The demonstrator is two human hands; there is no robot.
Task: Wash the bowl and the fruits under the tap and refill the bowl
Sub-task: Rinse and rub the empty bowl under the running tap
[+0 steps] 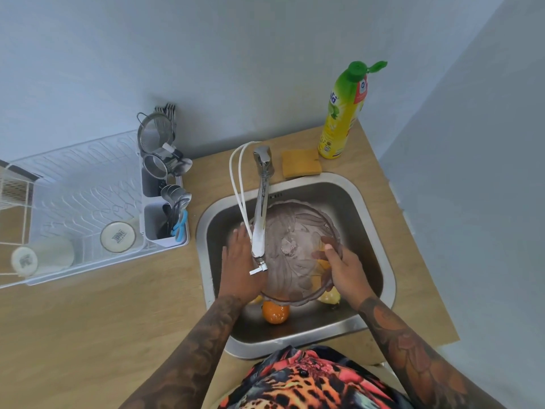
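A clear patterned glass bowl (295,240) is held over the steel sink (380,231), under the chrome tap (261,214). A little water pools in its middle. My left hand (240,267) lies with straight fingers against the bowl's left rim. My right hand (343,267) grips the right rim, fingers reaching inside the bowl. Fruits lie on the sink floor beneath the bowl: an orange (275,312) at the front and a yellow fruit (330,296) at the right, both partly hidden.
A yellow sponge (300,162) and a green-capped dish soap bottle (343,113) stand behind the sink. To the left a white drying rack (73,202) holds two cups, with a cutlery caddy (165,208) at its right end. Wooden counter (103,314) surrounds the sink.
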